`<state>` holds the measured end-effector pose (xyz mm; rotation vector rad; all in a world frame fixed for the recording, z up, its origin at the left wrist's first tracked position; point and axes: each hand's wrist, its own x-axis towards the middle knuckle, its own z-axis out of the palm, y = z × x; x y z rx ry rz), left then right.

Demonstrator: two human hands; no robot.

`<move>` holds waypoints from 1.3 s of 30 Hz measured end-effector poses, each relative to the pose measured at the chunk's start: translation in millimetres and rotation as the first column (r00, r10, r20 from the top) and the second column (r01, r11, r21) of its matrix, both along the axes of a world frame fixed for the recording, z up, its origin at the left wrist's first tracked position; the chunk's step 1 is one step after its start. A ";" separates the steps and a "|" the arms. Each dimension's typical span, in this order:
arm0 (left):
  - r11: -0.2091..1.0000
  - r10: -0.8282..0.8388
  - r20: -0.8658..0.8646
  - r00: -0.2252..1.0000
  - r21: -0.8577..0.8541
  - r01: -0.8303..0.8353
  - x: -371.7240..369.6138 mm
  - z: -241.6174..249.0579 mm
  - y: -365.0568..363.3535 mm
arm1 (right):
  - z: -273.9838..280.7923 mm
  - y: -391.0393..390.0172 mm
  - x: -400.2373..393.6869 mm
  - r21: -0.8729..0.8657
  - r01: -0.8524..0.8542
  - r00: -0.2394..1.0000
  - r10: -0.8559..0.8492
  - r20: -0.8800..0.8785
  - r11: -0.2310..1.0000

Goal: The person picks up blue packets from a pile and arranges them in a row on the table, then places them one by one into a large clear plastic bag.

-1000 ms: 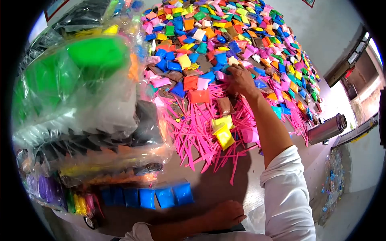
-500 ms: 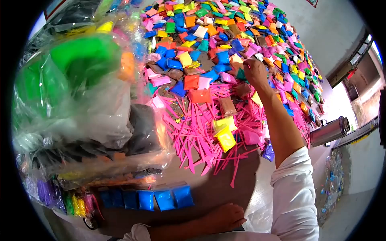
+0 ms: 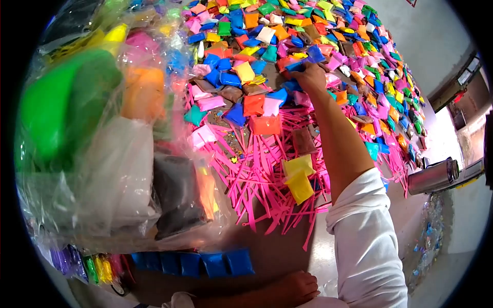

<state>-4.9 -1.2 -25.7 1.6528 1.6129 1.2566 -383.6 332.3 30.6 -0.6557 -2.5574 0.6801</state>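
Note:
My right hand (image 3: 310,78) reaches into a large pile of small coloured packets, its fingers closed at a blue packet (image 3: 295,66). The back of the hand hides part of the grip. Below it, a brown packet (image 3: 304,141) and two yellow packets (image 3: 299,188) lie on a heap of pink plastic sticks (image 3: 251,187). My left hand (image 3: 299,287) rests loosely closed at the near table edge, with nothing visible in it. To its left, several blue packets (image 3: 213,265) lie side by side in a row.
Large clear bags (image 3: 115,174) with green, white, black and orange packs fill the left side. Thin purple, green and yellow packs (image 3: 102,269) lie at the lower left. A metallic cylinder (image 3: 434,176) is at the right edge, near a doorway (image 3: 465,126).
My right hand has moved left and slightly farther away, from beside a peach packet to a blue one. My left hand stays at the table edge. The view has shifted a little.

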 end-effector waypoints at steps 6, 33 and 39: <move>0.998 -0.019 0.045 0.999 -0.059 0.021 2.9 -13.7 3.3 | 10.1 -1.0 27.5 -0.350 -0.229 0.951 0.133 -0.279 0.908; 0.982 0.067 0.353 0.933 -0.188 0.000 -25.5 40.8 -5.4 | 8.7 -187.2 490.8 -0.924 -0.241 0.967 0.155 -0.202 0.297; 0.991 0.018 0.202 0.979 -0.134 0.010 -22.3 42.4 -4.6 | 9.1 -177.1 499.8 -0.885 -0.302 0.946 0.228 -0.231 0.356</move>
